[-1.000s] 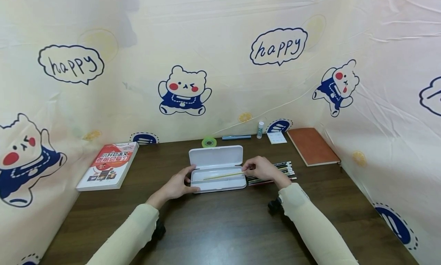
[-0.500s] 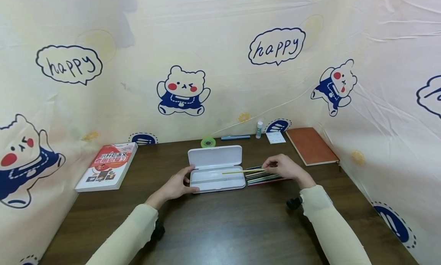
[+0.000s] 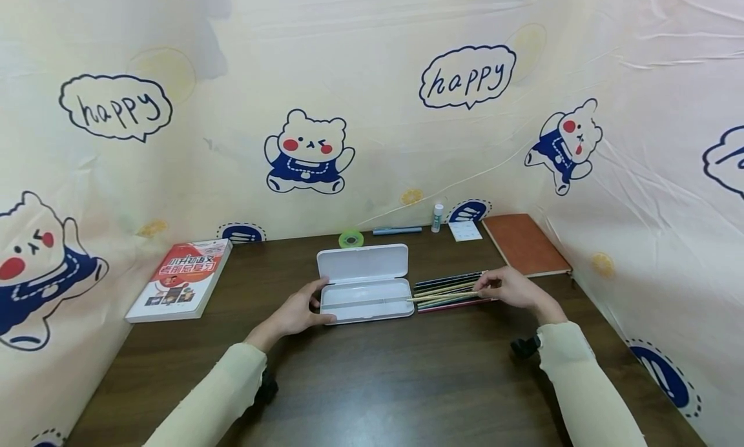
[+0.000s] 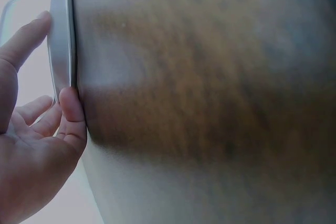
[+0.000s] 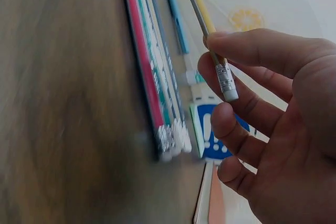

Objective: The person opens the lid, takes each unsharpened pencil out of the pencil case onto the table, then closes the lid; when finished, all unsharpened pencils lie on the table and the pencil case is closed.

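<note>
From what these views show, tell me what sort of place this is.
Probably a study desk set up inside a cartoon-printed backdrop. A dark wooden table holds an open white pencil case, a row of pencils, a book and a brown notebook.

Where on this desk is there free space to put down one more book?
Bare wood spans the desk's near half, between the two sleeves, and between the red book and the pencil case. It is crowded from the case through the pencils to the brown notebook.
</note>
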A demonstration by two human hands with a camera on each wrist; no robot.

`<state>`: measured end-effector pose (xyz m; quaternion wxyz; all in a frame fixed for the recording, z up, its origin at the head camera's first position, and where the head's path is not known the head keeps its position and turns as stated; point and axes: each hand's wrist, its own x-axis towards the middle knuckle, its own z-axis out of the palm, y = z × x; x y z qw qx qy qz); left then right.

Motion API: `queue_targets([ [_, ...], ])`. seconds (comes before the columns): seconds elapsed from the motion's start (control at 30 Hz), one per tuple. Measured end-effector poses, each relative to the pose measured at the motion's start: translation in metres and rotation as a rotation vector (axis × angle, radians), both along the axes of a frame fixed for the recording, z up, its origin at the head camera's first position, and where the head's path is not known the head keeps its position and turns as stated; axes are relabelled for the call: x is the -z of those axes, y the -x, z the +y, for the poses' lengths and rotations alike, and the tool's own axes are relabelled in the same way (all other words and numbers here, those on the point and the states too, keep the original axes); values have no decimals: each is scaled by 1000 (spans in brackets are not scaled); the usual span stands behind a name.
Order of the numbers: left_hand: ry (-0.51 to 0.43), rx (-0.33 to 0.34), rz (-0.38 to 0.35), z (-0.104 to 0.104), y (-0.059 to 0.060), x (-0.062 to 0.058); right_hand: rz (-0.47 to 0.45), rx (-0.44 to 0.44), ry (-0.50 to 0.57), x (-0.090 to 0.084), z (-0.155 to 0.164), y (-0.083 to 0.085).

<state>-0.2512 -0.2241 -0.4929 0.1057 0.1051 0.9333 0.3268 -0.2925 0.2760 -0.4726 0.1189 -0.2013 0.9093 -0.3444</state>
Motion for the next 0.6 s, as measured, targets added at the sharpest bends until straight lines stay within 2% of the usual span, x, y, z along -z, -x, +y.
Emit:
queue_targets([
  [0.33, 2, 7, 0, 0, 1, -1, -32, -55, -13, 7, 16, -5],
  [0.6, -9, 3, 1, 0, 0, 0, 33, -40, -37, 13, 16, -7],
])
